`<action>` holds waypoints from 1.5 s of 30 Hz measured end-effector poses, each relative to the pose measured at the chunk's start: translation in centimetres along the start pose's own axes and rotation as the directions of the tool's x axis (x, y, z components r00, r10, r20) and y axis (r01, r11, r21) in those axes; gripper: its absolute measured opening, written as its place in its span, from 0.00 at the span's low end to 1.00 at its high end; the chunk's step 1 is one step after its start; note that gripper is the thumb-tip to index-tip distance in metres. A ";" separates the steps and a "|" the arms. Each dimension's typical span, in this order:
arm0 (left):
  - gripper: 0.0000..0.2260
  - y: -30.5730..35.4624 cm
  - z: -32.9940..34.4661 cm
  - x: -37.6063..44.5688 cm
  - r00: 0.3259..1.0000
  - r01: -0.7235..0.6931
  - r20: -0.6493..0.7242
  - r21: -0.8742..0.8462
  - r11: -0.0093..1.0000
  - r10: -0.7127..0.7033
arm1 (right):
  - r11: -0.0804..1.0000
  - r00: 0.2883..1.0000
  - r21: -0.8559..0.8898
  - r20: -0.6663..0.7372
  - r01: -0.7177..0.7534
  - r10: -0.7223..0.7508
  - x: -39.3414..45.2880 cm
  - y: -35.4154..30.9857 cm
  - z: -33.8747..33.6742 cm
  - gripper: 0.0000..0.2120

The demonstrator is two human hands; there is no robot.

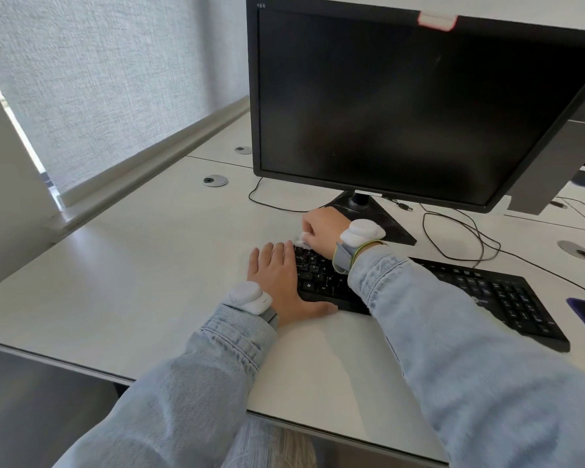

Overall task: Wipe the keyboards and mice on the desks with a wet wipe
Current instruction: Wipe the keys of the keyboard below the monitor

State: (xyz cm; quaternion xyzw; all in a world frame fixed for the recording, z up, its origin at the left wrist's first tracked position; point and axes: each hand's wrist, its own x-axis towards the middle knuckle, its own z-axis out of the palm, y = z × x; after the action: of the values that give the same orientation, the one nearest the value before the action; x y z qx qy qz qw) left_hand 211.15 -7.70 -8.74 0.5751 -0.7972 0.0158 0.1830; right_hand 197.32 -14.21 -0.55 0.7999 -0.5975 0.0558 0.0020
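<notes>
the keyboard point(453, 288) lies near the bench's point(149, 265) front edge. the left hand point(281, 282) presses flat on its left end, likely steadying it, while the right hand point(321, 231) pinches the wet wipe point(301, 243), scrubbing the far-left keys.

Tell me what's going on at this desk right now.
A person in a denim jacket is cleaning a black keyboard on a white desk, in front of a dark monitor. The right hand grips a white wipe at the keyboard's far left corner. The left hand lies flat with straight fingers against the keyboard's left end, apparently steadying it. No mouse is in view.
</notes>
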 end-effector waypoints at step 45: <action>0.67 6.7 -2.0 2.9 0.930 -0.262 0.302 0.142 0.954 0.211 | 0.981 0.976 -0.013 0.097 -0.193 0.193 -8.2 9.9 -1.9 0.09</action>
State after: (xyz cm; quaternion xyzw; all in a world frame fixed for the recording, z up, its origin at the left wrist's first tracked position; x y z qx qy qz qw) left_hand 204.76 -7.63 -4.75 0.4849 -0.8741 0.0273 0.0108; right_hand 185.41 -9.07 -0.06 0.7398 -0.6719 0.0154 -0.0314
